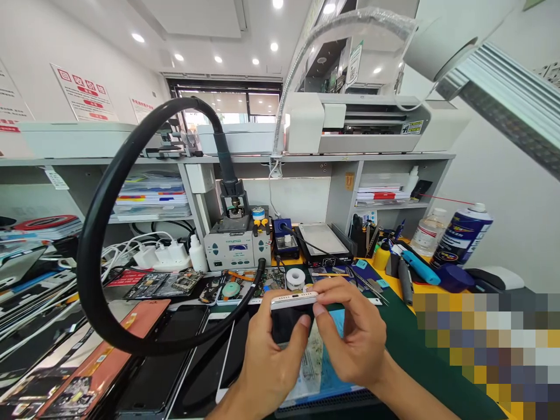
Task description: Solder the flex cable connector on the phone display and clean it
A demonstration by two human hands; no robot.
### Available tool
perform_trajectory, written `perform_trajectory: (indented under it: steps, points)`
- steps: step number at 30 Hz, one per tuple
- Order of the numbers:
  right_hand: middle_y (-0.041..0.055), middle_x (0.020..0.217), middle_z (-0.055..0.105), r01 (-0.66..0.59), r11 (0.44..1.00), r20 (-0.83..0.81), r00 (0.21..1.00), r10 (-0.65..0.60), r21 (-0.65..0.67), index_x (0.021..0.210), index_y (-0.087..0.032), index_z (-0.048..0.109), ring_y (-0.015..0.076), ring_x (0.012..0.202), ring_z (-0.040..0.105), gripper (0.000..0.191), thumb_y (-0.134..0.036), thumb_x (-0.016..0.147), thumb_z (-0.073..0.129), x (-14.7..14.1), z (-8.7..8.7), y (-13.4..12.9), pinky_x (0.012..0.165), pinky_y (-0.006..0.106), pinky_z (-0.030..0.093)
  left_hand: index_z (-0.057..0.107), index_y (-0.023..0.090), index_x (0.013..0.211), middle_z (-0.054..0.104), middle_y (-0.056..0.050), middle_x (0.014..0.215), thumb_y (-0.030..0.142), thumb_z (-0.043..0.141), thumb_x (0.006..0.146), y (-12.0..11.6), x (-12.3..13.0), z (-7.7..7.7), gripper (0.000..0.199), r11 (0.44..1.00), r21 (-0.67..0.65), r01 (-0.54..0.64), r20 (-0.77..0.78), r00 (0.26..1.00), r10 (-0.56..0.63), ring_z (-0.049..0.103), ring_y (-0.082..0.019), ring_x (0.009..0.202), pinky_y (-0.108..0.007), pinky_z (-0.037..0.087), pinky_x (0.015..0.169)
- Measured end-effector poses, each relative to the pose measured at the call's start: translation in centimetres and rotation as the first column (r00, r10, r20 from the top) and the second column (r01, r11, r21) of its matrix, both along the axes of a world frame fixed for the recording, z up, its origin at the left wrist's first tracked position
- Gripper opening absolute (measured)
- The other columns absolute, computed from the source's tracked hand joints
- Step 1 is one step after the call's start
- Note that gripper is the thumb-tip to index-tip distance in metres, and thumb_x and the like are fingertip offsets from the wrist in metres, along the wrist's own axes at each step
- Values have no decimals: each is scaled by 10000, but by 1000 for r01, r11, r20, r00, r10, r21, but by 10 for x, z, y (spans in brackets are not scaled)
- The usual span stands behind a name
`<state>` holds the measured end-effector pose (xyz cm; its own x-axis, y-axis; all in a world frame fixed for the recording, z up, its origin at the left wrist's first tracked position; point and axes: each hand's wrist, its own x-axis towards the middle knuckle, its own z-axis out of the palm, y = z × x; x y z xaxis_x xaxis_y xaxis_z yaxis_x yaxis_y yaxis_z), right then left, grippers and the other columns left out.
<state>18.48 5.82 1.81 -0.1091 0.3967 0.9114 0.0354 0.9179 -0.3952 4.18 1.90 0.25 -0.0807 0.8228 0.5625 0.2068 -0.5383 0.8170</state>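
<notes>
Both my hands hold a smartphone (291, 315) up above the bench, its silver bottom edge with the port and small holes turned up and its black face toward me. My left hand (273, 356) cups the lower left of the phone. My right hand (350, 332) pinches the top edge between thumb and fingers. Below the hands lies a blue and white printed sheet (321, 367) on a green work mat (420, 361). Circuit boards and phone parts (231, 286) lie just beyond the phone, with a white roll of solder wire (295, 279) near my right fingers.
A thick black hose (98, 233) loops up from a hot-air rework station (236, 248) across the left of the view. Several phones and screens (105, 361) crowd the bench at left. Bottles, tools and a blue spray can (461, 236) stand at right, below shelves. A pixelated patch hides the lower right corner.
</notes>
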Motion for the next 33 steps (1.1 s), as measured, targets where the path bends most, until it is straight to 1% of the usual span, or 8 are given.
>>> perform_trajectory:
  steps: [4, 7, 10, 12, 16, 19, 25, 33]
  points:
    - [87, 950, 627, 2, 1000, -10, 1000, -2, 2, 969, -172, 595, 230, 905, 637, 298, 39, 760, 565, 1, -2, -2, 765, 396, 527, 551, 242, 1081, 674, 11, 947, 213, 605, 893, 0, 3, -2, 197, 997, 49, -66, -54, 996, 68, 635, -142, 841, -241, 509, 777]
    - [82, 949, 627, -10, 1000, -20, 1000, 10, -18, 964, -178, 585, 226, 893, 635, 297, 34, 758, 560, 1, -1, -3, 758, 394, 521, 533, 240, 1073, 680, 13, 915, 189, 603, 885, -2, 4, -6, 206, 991, 97, -90, -108, 989, 100, 645, -138, 808, -232, 514, 734]
    - [79, 947, 626, -36, 998, -26, 999, 35, -46, 935, -186, 566, 225, 882, 632, 284, 32, 753, 554, 1, -1, -5, 745, 393, 517, 530, 231, 1037, 673, 8, 881, 167, 593, 880, -3, 4, -7, 181, 984, 157, -85, -159, 981, 111, 644, -140, 779, -233, 508, 694]
    - [79, 947, 625, -54, 996, -31, 998, 52, -71, 910, -190, 554, 221, 869, 630, 268, 28, 755, 549, 2, -2, -7, 731, 389, 514, 530, 225, 1017, 668, 2, 873, 159, 593, 875, -2, 4, -7, 169, 983, 172, -70, -175, 980, 100, 640, -141, 760, -239, 503, 678]
    - [73, 932, 622, -94, 987, -55, 995, 88, -127, 875, -196, 543, 212, 848, 627, 243, 22, 768, 534, 4, -2, -10, 714, 380, 516, 527, 226, 1018, 664, 2, 856, 155, 593, 874, -2, 4, -7, 174, 990, 137, -35, -179, 982, 60, 624, -137, 703, -247, 489, 632]
    - [67, 917, 624, -102, 987, -70, 993, 94, -122, 874, -199, 539, 207, 837, 626, 249, 25, 763, 534, 3, -1, -12, 708, 374, 519, 524, 238, 1032, 662, 4, 866, 154, 591, 876, -3, 3, -8, 189, 991, 133, -23, -185, 982, 47, 629, -141, 719, -253, 489, 639]
    - [67, 904, 625, -132, 984, -84, 989, 123, -123, 881, -205, 519, 214, 822, 634, 258, 20, 755, 531, 1, 0, -12, 686, 378, 531, 509, 247, 1075, 664, -4, 912, 160, 605, 862, -4, 2, -9, 249, 988, 151, -40, -204, 977, 70, 647, -150, 785, -268, 499, 693]
    - [70, 888, 634, -114, 986, -63, 992, 107, -123, 865, -207, 510, 220, 804, 643, 244, 0, 740, 534, 2, 2, -13, 679, 383, 530, 495, 229, 1058, 653, -7, 876, 183, 603, 864, -4, 3, -7, 228, 989, 131, -72, -221, 970, 100, 640, -159, 755, -282, 483, 668]
